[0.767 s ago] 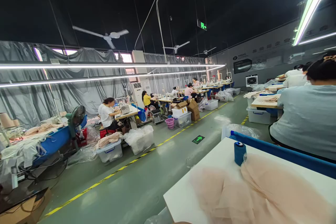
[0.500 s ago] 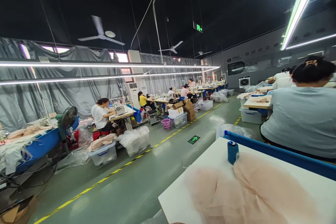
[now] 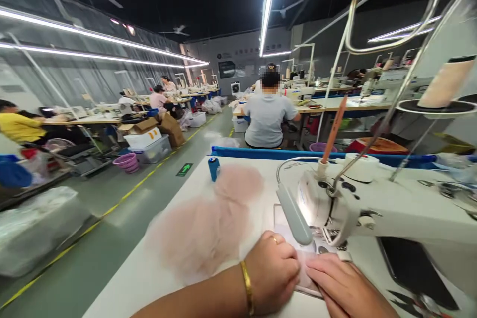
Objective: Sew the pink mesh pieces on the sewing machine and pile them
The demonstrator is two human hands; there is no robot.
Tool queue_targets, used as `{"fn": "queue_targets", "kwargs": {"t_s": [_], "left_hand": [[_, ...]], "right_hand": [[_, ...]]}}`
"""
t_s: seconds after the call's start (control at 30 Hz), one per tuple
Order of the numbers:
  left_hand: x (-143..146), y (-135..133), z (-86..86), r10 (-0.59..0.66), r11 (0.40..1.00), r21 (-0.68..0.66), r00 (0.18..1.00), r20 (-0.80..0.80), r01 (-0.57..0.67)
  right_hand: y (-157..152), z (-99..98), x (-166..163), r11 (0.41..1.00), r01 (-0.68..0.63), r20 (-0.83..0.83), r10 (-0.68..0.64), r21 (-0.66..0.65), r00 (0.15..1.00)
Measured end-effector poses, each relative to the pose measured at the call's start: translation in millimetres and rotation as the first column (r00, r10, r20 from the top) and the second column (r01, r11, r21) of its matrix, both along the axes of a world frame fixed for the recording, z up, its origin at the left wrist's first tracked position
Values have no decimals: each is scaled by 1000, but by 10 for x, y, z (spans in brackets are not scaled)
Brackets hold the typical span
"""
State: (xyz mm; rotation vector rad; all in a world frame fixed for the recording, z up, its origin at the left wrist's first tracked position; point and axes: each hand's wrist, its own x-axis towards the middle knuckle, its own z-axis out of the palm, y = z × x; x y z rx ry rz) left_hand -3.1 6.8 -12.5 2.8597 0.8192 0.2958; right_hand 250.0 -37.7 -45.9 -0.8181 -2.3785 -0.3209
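Observation:
My left hand [image 3: 274, 271], with a gold ring and a bangle, is curled closed at the front of the sewing machine [image 3: 320, 198]. Beside it my right hand [image 3: 341, 280] has its fingers close together on a small piece of pale pink fabric [image 3: 303, 261]. Both hands grip this fabric just in front of the machine's needle area; its edges are mostly hidden under the fingers. A grey lamp head [image 3: 296, 216] glows over the spot. Blurred sheer pink cloth [image 3: 208, 231] lies loose on the white table, left of my hands.
A blue thread cone [image 3: 213, 169] stands at the table's far left. Right of the machine lie a black phone [image 3: 417, 271] and dark snips [image 3: 406, 303]. An orange pencil [image 3: 335, 129] stands upright on the machine. A co-worker [image 3: 269, 114] sits ahead, back turned.
My view has swung to the right and down. The sewing machine and both my hands have come into view; the aisle and the pink cloth have shifted left.

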Motion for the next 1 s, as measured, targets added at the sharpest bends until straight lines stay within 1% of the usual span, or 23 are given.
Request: {"fn": "queue_targets", "kwargs": {"t_s": [0.07,0.13,0.2,0.37,0.47,0.6,0.7,0.8,0.9,1.0], "left_hand": [[-35,3,-29,-26,997,72,997,77,21],[-52,-12,-26,-35,993,119,992,118,21],[-47,-28,-6,-33,991,136,991,133,15],[-15,-44,10,-37,988,151,988,148,14],[-7,-48,-3,-34,985,173,986,164,6],[5,-48,1,-33,981,196,985,170,-1],[18,-43,5,-23,981,194,985,169,-10],[29,-19,-13,-7,980,197,983,183,-29],[33,17,-42,13,972,226,979,204,-60],[25,37,-64,25,963,257,977,210,-80]], "right_hand": [[-35,129,-40,1000,20,3,-20,13,1000],[-19,199,-110,999,33,-19,-33,3,999],[-1,202,-152,999,31,-26,-32,-15,999],[-9,149,-132,1000,27,-48,-27,10,998],[-13,198,-130,1000,28,-17,-28,1,999],[-10,251,-140,999,50,-26,-51,-11,998],[-6,215,-127,997,76,-36,-76,-4,996],[1,129,-105,996,91,-50,-92,-8,995],[9,52,-88,992,117,-34,-119,-41,992],[10,45,-79,989,131,-11,-132,-67,991]]}}
